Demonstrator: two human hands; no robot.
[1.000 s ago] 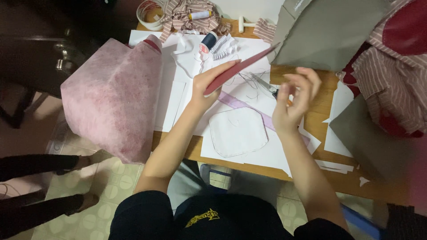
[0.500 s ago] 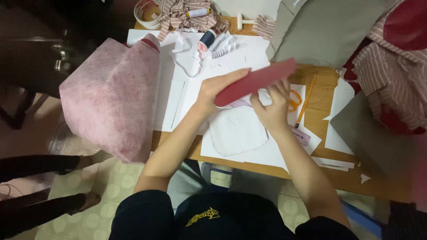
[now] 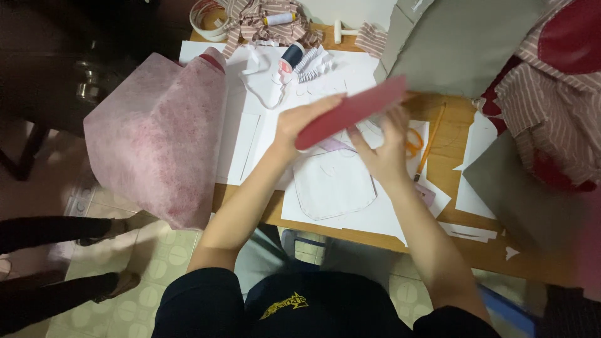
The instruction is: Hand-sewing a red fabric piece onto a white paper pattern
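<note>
My left hand [image 3: 300,125] grips the near end of a flat red piece [image 3: 354,111] that looks like felt or card, held tilted above the wooden table [image 3: 438,225]. My right hand [image 3: 385,150] is under the red piece's far half, fingers spread and touching its underside. Below the hands lies a white pocket-shaped paper pattern [image 3: 332,188] on white sheets, with a pale purple strip partly hidden under the hands.
A pink non-woven bag [image 3: 156,138] hangs over the table's left edge. Thread spools [image 3: 289,56], striped fabric [image 3: 263,19], a tape roll [image 3: 206,12], orange scissors [image 3: 413,141], a pencil [image 3: 431,141], grey card [image 3: 469,44] and red striped cloth [image 3: 557,106] crowd the table. Another person's legs [image 3: 56,231] stand at left.
My right hand left the small item it held at the right and came in under the red piece. The red piece turned flatter and now spans both hands.
</note>
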